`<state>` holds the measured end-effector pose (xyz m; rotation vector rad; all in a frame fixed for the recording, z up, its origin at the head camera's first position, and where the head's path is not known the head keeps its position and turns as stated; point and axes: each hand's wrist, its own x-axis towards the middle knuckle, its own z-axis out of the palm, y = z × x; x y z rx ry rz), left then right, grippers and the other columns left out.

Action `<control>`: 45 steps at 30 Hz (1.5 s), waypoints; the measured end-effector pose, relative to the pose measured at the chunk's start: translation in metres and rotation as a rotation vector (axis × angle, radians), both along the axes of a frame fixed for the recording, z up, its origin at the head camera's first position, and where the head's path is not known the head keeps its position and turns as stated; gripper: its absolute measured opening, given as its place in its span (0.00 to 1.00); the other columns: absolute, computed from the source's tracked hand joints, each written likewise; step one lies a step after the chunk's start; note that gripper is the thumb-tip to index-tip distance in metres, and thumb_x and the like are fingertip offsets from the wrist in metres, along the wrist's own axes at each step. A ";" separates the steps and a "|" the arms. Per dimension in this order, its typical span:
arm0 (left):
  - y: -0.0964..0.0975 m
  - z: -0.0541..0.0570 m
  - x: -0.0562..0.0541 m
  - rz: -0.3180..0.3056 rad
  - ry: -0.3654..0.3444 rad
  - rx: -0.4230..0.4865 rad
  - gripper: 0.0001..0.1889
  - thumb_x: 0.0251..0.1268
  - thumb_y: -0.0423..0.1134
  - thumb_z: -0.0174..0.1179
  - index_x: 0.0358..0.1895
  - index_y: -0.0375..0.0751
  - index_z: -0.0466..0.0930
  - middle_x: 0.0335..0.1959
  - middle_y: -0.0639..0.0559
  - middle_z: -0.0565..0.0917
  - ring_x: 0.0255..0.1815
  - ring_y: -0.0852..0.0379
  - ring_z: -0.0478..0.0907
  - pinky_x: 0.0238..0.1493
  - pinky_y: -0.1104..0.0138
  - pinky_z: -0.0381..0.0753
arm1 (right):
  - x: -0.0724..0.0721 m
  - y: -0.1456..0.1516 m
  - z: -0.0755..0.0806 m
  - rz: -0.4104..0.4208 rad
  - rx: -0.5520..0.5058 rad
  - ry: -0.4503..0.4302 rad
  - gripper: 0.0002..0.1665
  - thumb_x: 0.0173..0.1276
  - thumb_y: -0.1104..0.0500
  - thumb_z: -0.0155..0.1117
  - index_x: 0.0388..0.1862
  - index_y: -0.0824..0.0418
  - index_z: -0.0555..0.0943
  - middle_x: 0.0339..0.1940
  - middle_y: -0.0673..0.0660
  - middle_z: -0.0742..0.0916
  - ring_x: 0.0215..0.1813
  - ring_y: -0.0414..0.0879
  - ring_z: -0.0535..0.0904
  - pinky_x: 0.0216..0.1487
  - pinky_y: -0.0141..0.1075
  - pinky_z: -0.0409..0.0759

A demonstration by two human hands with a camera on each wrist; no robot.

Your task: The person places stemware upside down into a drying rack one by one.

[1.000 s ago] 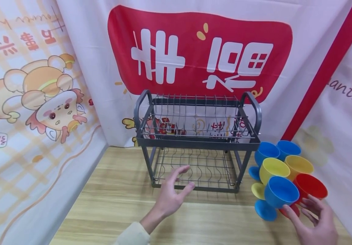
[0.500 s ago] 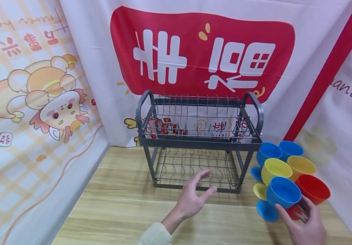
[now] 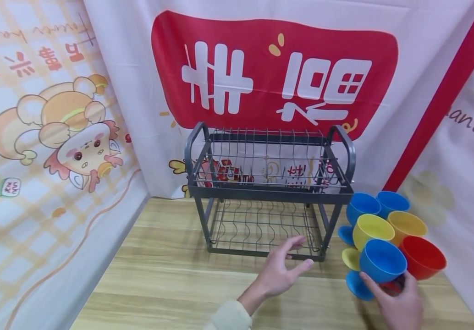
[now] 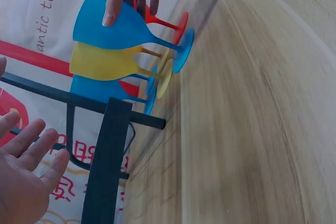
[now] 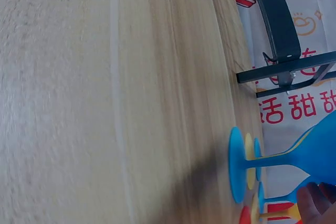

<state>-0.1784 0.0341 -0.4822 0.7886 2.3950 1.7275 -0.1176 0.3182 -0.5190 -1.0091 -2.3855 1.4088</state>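
Observation:
My right hand [image 3: 402, 302] holds the bowl of the front blue plastic goblet [image 3: 381, 263], thumb on the near left side and fingers round the right. In the left wrist view, that thumb lies along the blue bowl, and the goblet's foot [image 4: 184, 51] is down at the wooden table. Beside it stand a red goblet [image 3: 424, 259], two yellow goblets [image 3: 373, 231] and two more blue goblets [image 3: 362, 206]. My left hand [image 3: 280, 270] hovers in front of the dark two-tier dish rack [image 3: 270, 195], thumb and fingers spread, holding nothing.
The rack's upper and lower wire shelves hold nothing. Its right front leg [image 3: 329, 229] stands close to the goblets. Printed cloth [image 3: 129, 91] hangs behind and at both sides. Bare wooden table [image 3: 171, 275] stretches in front of the rack.
My right hand has moved left from near the red goblet and closed round the front blue one. My left hand has moved right along the rack's front. The goblets stay in place.

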 end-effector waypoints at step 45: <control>-0.024 0.020 0.002 0.017 -0.020 0.105 0.32 0.76 0.55 0.61 0.79 0.69 0.64 0.75 0.64 0.77 0.75 0.59 0.74 0.73 0.59 0.77 | -0.005 -0.073 0.038 0.369 0.128 0.395 0.60 0.61 0.54 0.84 0.84 0.54 0.57 0.78 0.66 0.72 0.72 0.70 0.73 0.67 0.76 0.73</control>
